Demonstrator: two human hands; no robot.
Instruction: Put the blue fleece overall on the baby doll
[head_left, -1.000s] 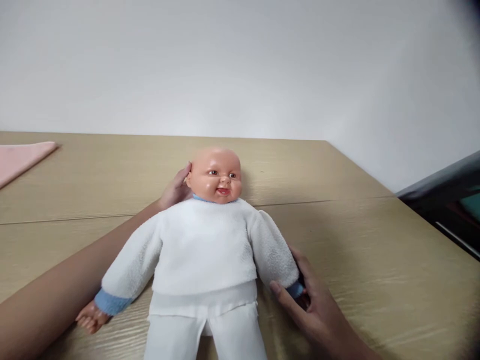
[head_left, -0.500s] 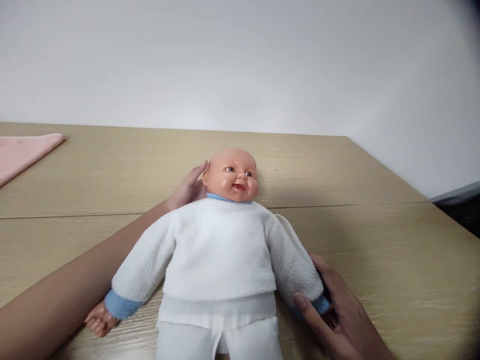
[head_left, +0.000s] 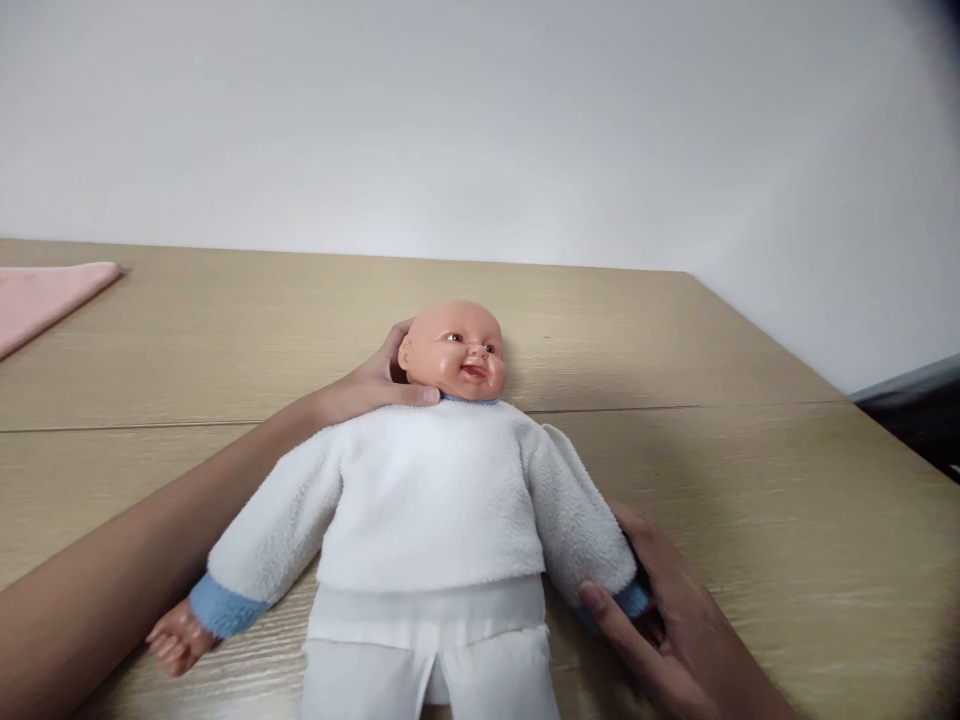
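Note:
A baby doll (head_left: 442,500) in a white fleece top with blue cuffs and white trousers lies face up on the wooden table (head_left: 675,340). My left hand (head_left: 375,385) cups the side of the doll's head and neck, thumb laid across under the chin, fingers behind the head. My right hand (head_left: 660,625) is closed round the blue cuff and wrist of the doll's arm at the lower right. The doll's other arm lies spread to the lower left, its bare hand beside my left forearm.
A folded pink cloth (head_left: 45,300) lies at the table's far left. The table's right edge runs diagonally, with a dark object (head_left: 919,410) beyond it. A plain white wall stands behind the table.
My left thumb has come round from beside the doll's head to lie under its chin. The doll has shifted slightly left. My right hand keeps its hold on the cuff.

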